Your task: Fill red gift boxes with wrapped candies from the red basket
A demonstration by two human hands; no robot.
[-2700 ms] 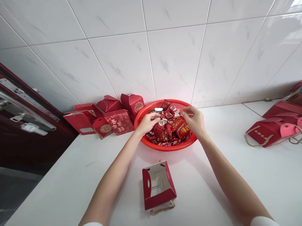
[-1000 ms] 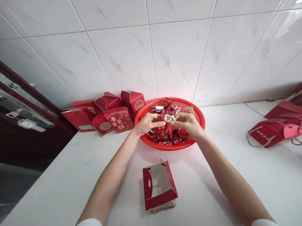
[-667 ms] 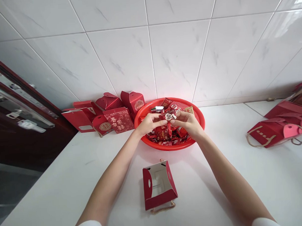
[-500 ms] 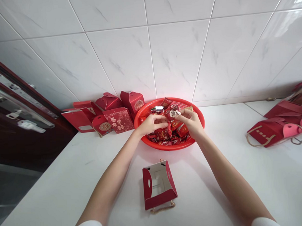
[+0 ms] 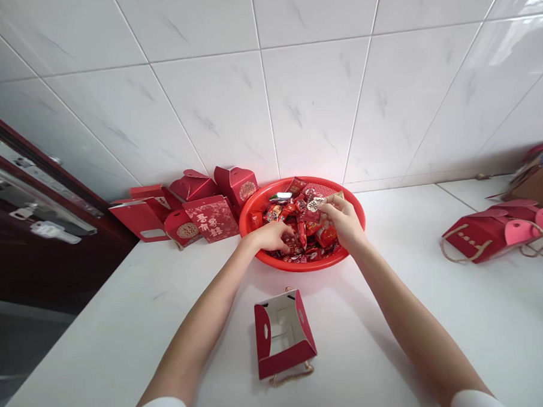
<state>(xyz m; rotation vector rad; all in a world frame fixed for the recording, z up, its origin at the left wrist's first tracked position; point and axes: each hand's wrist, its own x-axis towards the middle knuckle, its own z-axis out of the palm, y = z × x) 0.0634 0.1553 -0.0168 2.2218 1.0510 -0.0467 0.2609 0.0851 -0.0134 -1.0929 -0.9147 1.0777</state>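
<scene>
The wrapped sweet (image 5: 315,204) was in the right grip (image 5: 344,219) alone. Under a second earlier both grips had pinched it between them; the left grip (image 5: 273,234) had since let go and dipped its fingers into the loose sweets (image 5: 302,231). In my judgement, that kept one grip on the chosen piece and freed the other to sort through the pile. The right grip was clamped, thumb and fingers together on the wrapper's edge; the sweet stuck out to their left, pale label showing, inside the outline of the red basket (image 5: 301,266) that lay beneath both grips. The open box (image 5: 285,360) had stayed on the worktop (image 5: 178,327), on the near side of both grips and well apart from them. Far to the right of the right grip, a red box seen earlier behind the roped box (image 5: 468,240) no longer showed; what moved it was out of view.

The left grip's fingertips were sunk among wrappers, so I cannot tell whether they had closed on anything. Part of the sweet lay behind the right fingers, and its lettering was hard to read. The brown carton (image 5: 534,186) beyond the roped box was cut off by the edge.
</scene>
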